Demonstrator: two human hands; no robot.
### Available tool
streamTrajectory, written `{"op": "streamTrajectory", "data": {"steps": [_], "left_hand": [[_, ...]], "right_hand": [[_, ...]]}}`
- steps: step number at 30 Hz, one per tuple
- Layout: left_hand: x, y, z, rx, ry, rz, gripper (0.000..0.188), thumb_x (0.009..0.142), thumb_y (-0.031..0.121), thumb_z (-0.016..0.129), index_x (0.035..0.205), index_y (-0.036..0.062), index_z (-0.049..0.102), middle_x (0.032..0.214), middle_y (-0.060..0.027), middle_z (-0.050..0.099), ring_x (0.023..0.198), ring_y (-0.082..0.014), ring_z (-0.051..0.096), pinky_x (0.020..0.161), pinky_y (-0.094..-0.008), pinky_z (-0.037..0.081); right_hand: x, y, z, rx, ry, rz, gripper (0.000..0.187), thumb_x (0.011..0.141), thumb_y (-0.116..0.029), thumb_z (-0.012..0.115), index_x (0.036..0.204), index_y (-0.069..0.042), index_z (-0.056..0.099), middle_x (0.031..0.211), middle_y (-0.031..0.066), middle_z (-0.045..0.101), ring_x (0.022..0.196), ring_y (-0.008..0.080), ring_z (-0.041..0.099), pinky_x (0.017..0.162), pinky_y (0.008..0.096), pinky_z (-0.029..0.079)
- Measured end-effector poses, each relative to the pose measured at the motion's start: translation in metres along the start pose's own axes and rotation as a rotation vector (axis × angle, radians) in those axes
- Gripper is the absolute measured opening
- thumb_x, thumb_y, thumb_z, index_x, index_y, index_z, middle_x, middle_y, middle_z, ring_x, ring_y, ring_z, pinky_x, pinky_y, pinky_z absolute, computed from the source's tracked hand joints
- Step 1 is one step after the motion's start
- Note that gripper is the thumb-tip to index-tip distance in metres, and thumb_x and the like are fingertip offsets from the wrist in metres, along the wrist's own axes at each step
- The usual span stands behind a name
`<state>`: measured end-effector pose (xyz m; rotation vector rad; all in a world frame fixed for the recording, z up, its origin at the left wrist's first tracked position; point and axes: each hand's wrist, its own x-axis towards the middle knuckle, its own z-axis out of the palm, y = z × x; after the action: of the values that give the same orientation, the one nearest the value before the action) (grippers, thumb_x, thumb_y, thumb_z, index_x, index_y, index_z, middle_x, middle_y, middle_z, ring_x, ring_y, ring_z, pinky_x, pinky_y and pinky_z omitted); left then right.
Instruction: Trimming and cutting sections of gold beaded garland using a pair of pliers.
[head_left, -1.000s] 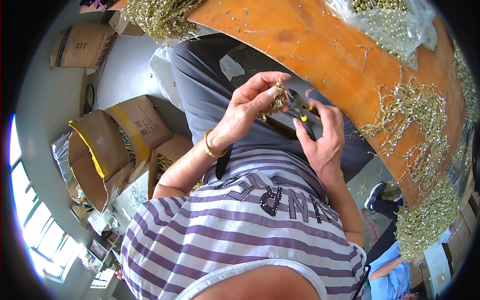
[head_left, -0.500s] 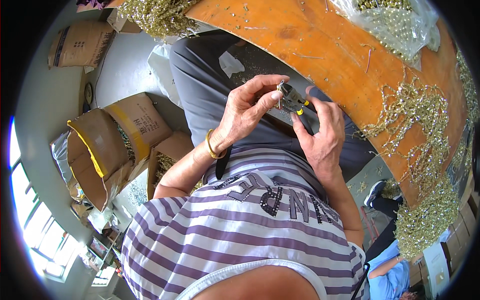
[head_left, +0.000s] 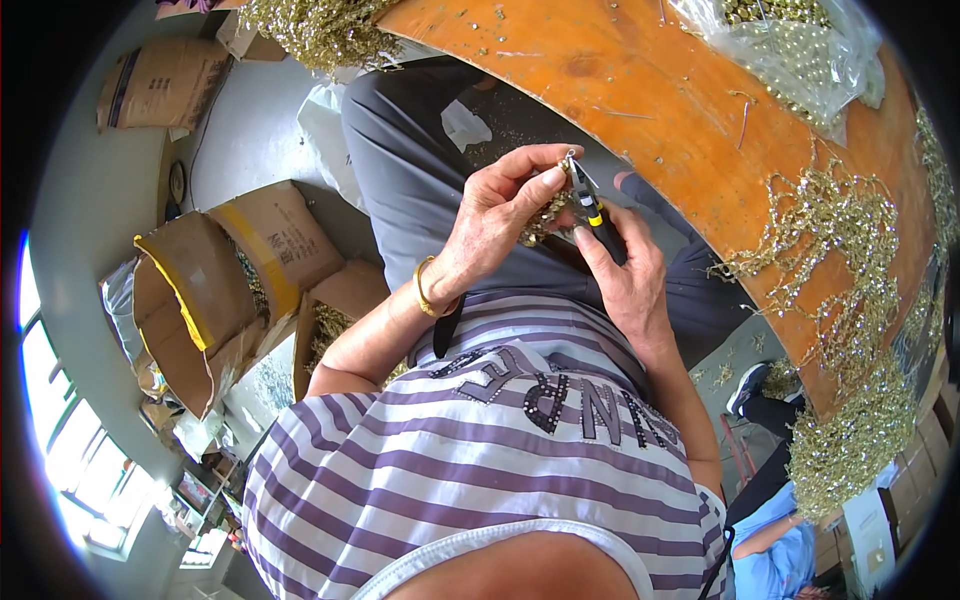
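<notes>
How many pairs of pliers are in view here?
1: the yellow-banded pliers in the person's right hand, their tips beside the left hand, which holds gold beads. Others may be hidden.

Gold strand (head_left: 544, 216) partly behind left fingers (head_left: 533, 194), bag (head_left: 853, 68) cropped above, co-worker (head_left: 778, 562) cropped below

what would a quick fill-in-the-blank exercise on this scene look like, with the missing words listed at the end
1. The right hand holds black-handled pliers marked with bright ____ bands.
2. The left hand holds shiny beaded strands coloured ____.
3. A bracelet circles the person's ____ wrist.
4. The person's shirt is patterned with purple and white ____.

Missing words: yellow; gold; left; stripes.
</notes>
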<state>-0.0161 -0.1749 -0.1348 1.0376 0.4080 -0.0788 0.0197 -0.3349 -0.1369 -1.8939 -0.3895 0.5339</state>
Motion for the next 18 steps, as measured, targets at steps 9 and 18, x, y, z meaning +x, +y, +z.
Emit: {"op": "streamTrajectory", "data": {"steps": [9,18], "left_hand": [[0.003,-0.017,-0.013,0.003,-0.029,0.101,0.03,0.089,0.014,0.048,0.117,0.002,0.048,0.102,-0.0034,0.057,0.084,-0.0108,0.057,0.076,-0.0246,0.047],[0.009,-0.031,-0.024,-0.241,-0.084,0.107,0.031,0.089,0.011,0.048,0.118,0.0018,0.049,0.117,-0.0035,0.052,0.1,-0.0082,0.049,0.088,-0.0238,0.038]], "right_hand": [[0.003,0.003,0.0,-0.389,0.176,-0.183,0.041,0.069,-0.022,0.07,0.102,-0.006,0.053,0.084,0.0081,0.052,0.079,0.0262,0.051,0.071,0.0377,0.039],[0.007,-0.002,0.002,-0.545,0.233,-0.283,0.041,0.068,-0.027,0.069,0.102,-0.009,0.053,0.085,0.006,0.051,0.081,0.0248,0.051,0.07,0.0371,0.039]]}}
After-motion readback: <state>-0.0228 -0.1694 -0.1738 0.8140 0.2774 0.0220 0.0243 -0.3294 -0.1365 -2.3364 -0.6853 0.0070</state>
